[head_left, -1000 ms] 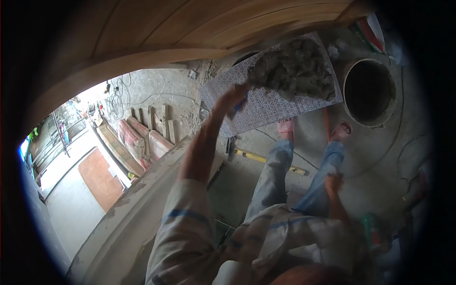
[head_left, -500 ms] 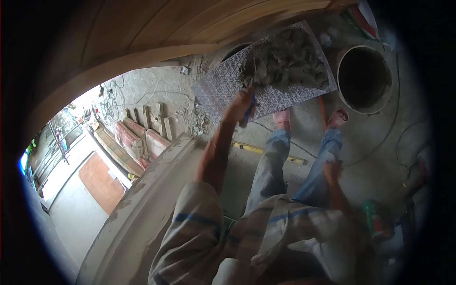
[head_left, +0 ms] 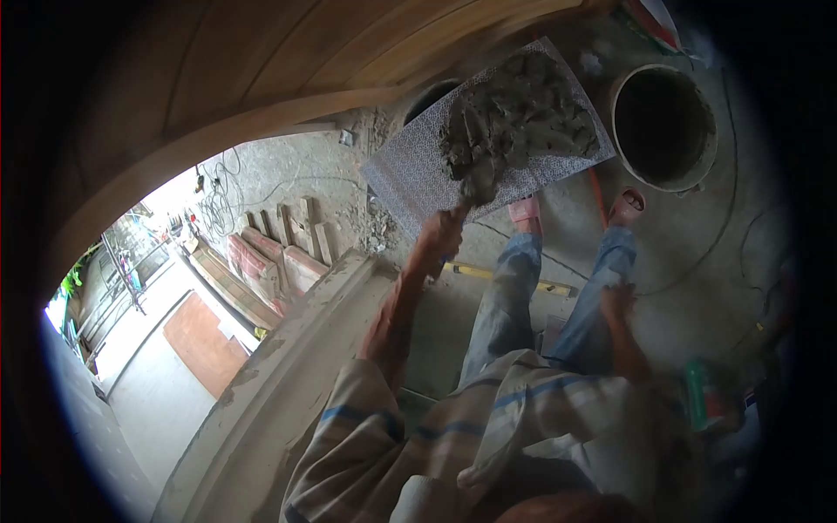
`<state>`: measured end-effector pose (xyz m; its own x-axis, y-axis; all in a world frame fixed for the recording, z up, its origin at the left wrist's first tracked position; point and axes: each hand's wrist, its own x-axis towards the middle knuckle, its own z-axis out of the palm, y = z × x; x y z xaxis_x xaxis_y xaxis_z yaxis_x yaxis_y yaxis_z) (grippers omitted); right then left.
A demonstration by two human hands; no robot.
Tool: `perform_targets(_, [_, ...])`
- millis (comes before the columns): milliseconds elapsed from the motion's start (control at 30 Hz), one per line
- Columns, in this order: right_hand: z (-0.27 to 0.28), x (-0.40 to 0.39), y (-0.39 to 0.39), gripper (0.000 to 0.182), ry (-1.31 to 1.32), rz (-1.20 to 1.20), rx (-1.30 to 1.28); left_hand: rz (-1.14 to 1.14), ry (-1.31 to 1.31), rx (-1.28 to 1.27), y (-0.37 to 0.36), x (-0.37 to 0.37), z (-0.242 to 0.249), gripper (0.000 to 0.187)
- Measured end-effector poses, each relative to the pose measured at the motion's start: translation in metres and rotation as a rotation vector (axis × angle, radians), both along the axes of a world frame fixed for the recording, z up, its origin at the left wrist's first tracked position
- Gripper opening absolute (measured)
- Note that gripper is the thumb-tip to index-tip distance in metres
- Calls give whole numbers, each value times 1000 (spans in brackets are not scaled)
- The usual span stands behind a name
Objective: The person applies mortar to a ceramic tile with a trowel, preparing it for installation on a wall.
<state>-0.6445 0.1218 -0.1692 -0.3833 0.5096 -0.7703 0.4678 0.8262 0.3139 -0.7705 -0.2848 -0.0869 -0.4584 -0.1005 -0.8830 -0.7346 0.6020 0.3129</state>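
Observation:
My left hand (head_left: pixel 442 234) is closed around the blue handle of a trowel (head_left: pixel 478 186). Grey mortar coats the trowel's blade, which lies over the near edge of a patterned board (head_left: pixel 403 166). A thick heap of wet mortar (head_left: pixel 523 113) covers much of that board. My right hand (head_left: pixel 618 302) is by my right leg, away from the board, with nothing visible in it; its fingers look loosely extended, though dim.
A large bucket (head_left: pixel 620 131) stands right of the board, and a dark round container (head_left: pixel 427 103) is partly beneath it. A yellow spirit level (head_left: pixel 471 271) lies near my feet. Wood panelling (head_left: pixel 288 52) overhangs the upper left. Wrapped bundles (head_left: pixel 255 261) and a green bottle (head_left: pixel 695 392) are on either side.
My left hand has drawn back from the mortar heap toward me, and the trowel blade now shows with mortar on it. My right hand stays by my leg, its fingers less curled.

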Motion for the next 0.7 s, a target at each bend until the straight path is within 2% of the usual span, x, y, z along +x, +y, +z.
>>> perform_targets(67, [0, 9, 6, 44, -9, 1, -9, 268, -86, 98, -2, -39, 10, 47])
perform_targets(100, [-2, 4, 7, 45, 0, -3, -16, 199, 4, 161, -8, -59, -1, 49])
perform_targets(133, [-1, 0, 8, 45, 2, -2, -4, 323, 91, 243, -3, -86, -2, 54])
perform_targets(200, [6, 1, 9, 45, -4, -2, -18, 211, 262, 395, -8, -119, -18, 60])
perform_targets(233, [7, 6, 13, 45, -14, 5, -14, 143, 242, 337, -5, -132, -21, 56])
perform_targets(300, [4, 6, 14, 46, -7, -9, -38, 161, -34, 228, 8, -120, -35, 52])
perform_targets(333, [4, 2, 14, 46, -5, -14, -38, 156, -33, 228, 14, -109, -37, 52])
perform_targets(400, [10, 1, 12, 47, -35, -18, -24, 210, 110, 444, 23, -68, -32, 43])
perform_targets(433, [14, -1, 12, 47, -41, -20, -24, 209, 103, 444, 26, -54, -28, 43])
perform_targets(500, [15, -7, 14, 47, -79, -35, -36, 472, -9, 417, 31, -34, -25, 42])
perform_targets(567, [10, 2, 19, 46, -62, -39, -21, 808, 43, 399, 61, 7, -38, 44])
perform_targets(600, [9, 1, 19, 46, -41, -32, -11, 684, 100, 399, 76, 13, -35, 46])
perform_targets(633, [9, -2, 21, 46, -40, -18, -3, 698, 102, 407, 80, 14, -34, 46])
perform_targets(700, [19, -11, 15, 46, -48, -75, -3, 780, -114, 409, 94, 10, -31, 46])
